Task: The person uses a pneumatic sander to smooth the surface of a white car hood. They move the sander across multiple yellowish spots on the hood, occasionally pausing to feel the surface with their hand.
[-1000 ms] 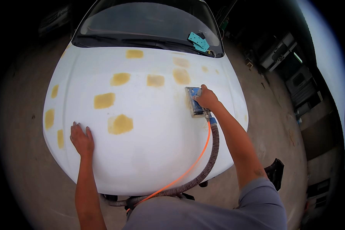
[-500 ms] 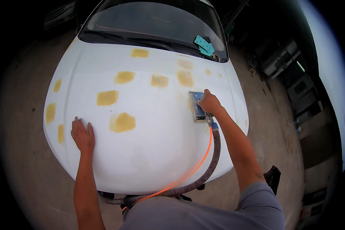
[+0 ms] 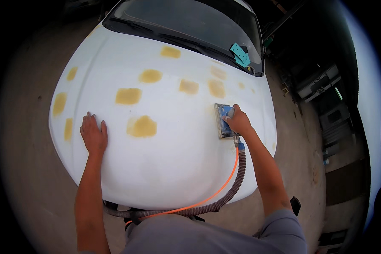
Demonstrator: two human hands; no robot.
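1. Car hood [image 3: 169, 161], white, marked with yellowish patches [image 3: 128, 96]; clock directions below are read from its centre.
2. Sander [image 3: 222, 128], blue, rectangular base; at 3 o'clock, lying base-down on the hood.
3. Right hand [image 3: 240, 122], wrapped around the top of the sander, gripping it.
4. Left hand [image 3: 94, 133], at 9 o'clock, palm down on the hood, fingers extended.
5. Ribbed hose [image 3: 241, 169], brownish, joined to the sander's 6 o'clock end, bending through 4 o'clock; orange line [image 3: 236, 161] alongside.
6. Perforated sheets [image 3: 240, 54], teal, between 1 and 2 o'clock, near the base of the windshield [image 3: 190, 19].
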